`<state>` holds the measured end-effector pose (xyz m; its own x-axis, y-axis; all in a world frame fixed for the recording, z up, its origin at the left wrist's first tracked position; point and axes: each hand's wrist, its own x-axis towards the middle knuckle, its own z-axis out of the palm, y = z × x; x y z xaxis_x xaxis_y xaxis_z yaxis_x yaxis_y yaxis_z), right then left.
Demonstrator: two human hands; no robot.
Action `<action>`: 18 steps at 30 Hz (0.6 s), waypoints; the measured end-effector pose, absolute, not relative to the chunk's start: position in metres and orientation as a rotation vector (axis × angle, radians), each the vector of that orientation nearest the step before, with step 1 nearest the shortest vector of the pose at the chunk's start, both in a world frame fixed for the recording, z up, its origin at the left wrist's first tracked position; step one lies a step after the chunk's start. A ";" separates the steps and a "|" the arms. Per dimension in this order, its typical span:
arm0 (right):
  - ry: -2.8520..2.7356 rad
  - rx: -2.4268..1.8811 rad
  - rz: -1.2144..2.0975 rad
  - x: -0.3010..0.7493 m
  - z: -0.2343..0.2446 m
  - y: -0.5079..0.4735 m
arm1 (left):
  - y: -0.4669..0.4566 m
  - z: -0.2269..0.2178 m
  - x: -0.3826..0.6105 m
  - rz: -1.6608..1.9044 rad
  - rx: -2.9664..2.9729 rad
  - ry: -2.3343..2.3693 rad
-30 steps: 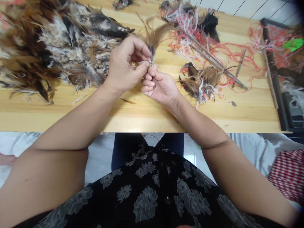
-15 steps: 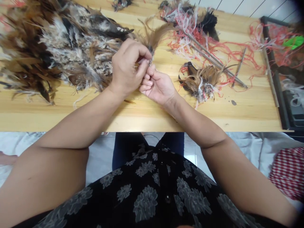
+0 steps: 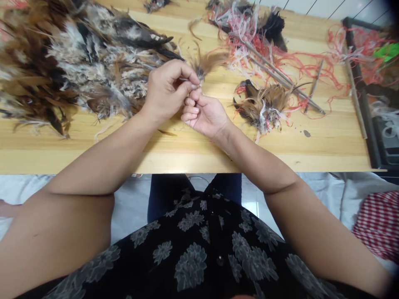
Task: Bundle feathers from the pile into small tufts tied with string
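Note:
A small bunch of brown feathers [image 3: 207,63] fans out beyond my fingertips, its base between both hands. My left hand [image 3: 168,92] is closed, thumb and forefinger pinched at that base. My right hand [image 3: 207,113] is palm up with curled fingers, its fingertips pressed against the same spot and touching the left. Exactly how the fingers grip the quill ends is hidden. Just to the left lies a large heap of brown, grey and white feathers [image 3: 102,62]. On the right a tied feather bundle [image 3: 264,106] with white strips rests on the table.
Red and white plastic strips [image 3: 237,37] tangle at the back of the wooden table [image 3: 93,160]. Thin sticks [image 3: 274,74] lie across them. A dark-framed tray [image 3: 369,120] with strips and a green piece stands at the right. A loose curved feather [image 3: 195,30] lies beyond my hands.
The feather bunch at my fingertips sits slightly lower and looks smaller. A curved feather now shows apart from it. My left hand has shifted slightly downward; the right stays nearly in place.

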<state>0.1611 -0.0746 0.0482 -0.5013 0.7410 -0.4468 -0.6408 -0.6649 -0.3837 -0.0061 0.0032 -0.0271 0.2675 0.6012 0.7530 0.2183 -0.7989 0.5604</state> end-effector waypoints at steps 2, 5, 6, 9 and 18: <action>-0.195 -0.758 2.180 0.161 0.048 -0.074 | 0.005 -0.033 -0.007 1.508 2.124 0.715; -0.168 -0.786 2.177 0.161 0.050 -0.075 | 0.004 -0.038 -0.008 1.434 2.082 0.683; -0.164 -0.799 2.179 0.161 0.051 -0.075 | 0.004 -0.040 -0.009 1.417 2.084 0.679; -0.168 -0.832 2.186 0.162 0.054 -0.076 | 0.009 -0.044 -0.011 1.403 2.078 0.687; -0.452 -1.093 2.110 0.164 0.060 -0.075 | 0.008 -0.027 -0.004 1.449 1.936 0.772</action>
<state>0.1638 -0.0749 0.0604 -0.3926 0.7249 -0.5661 -0.4295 -0.6887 -0.5841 -0.0039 0.0083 -0.0266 0.2370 0.7469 0.6213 0.0995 -0.6548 0.7492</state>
